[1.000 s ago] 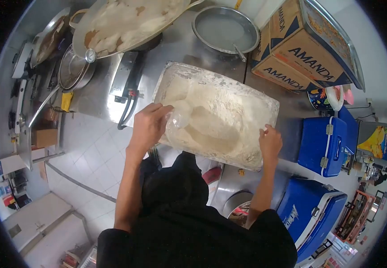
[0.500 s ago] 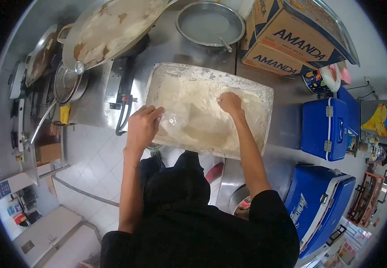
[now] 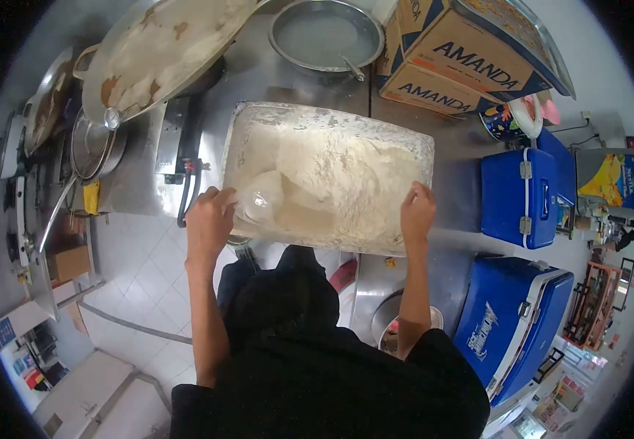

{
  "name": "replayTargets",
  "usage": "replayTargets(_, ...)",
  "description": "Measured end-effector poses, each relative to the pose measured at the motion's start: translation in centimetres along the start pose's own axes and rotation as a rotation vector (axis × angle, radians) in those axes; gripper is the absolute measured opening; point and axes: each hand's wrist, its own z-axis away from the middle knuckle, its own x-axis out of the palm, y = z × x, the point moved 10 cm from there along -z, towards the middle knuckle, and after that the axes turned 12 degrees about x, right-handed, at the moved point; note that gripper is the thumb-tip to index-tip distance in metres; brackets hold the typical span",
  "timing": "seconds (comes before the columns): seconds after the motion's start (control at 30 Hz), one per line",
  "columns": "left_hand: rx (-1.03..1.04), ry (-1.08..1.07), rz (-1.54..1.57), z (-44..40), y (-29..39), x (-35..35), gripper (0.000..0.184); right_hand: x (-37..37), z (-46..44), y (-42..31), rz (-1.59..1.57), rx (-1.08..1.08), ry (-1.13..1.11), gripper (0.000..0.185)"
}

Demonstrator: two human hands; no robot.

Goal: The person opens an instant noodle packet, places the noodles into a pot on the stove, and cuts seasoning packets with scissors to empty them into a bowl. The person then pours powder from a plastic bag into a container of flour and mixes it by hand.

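A rectangular tray [image 3: 331, 115] of pale flour-like powder [image 3: 317, 161] sits at the front edge of the steel counter. My left hand [image 3: 211, 214] pinches the edge of a clear plastic bag [image 3: 260, 205], which hangs over the tray's left part and rests by the powder. At the tray's right side is my right hand [image 3: 418, 208], its fingers curled together over the rim area. Whether anything is between those fingers is too small to tell.
Behind the tray stands a metal bowl [image 3: 325, 36] of cloudy liquid with a handle in it. A large pan [image 3: 163, 58] and a strainer [image 3: 91, 146] are at left. Cardboard boxes [image 3: 470, 66] and blue coolers [image 3: 518, 197] stand at right.
My right hand moved over the powder in the tray's middle, then back to the right side. My left hand keeps its hold on the bag. The whole view has shifted slightly.
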Motion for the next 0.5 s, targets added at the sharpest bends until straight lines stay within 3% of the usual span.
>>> replayTargets(0.13,0.001,-0.165,-0.158,-0.6,2.6,0.5,0.041,3.2,-2.1,3.8,0.045,0.051,-0.096,0.007)
replayTargets(0.2,0.032,-0.178,-0.406,-1.1,5.7,0.0,0.051,5.4,-2.9,2.1,-0.121,0.012,-0.261,0.009)
replayTargets(0.33,0.306,0.016,0.044,-4.2,13.6,2.6,0.041,8.8,-3.4,1.3,-0.267,0.097,-0.353,0.016)
replayTargets(0.4,0.345,0.017,0.243,-5.0,16.4,6.2,0.033,10.6,-1.9,1.1,-0.045,0.372,-0.615,0.032)
replayTargets(0.43,0.342,0.030,0.281,-5.6,17.5,7.7,0.029,12.3,-0.8,1.5,-0.048,0.354,-0.619,0.032)
replayTargets(0.5,0.280,0.105,0.325,-6.8,18.1,11.5,0.023,17.2,2.7,5.1,-0.985,0.743,-0.612,0.046)
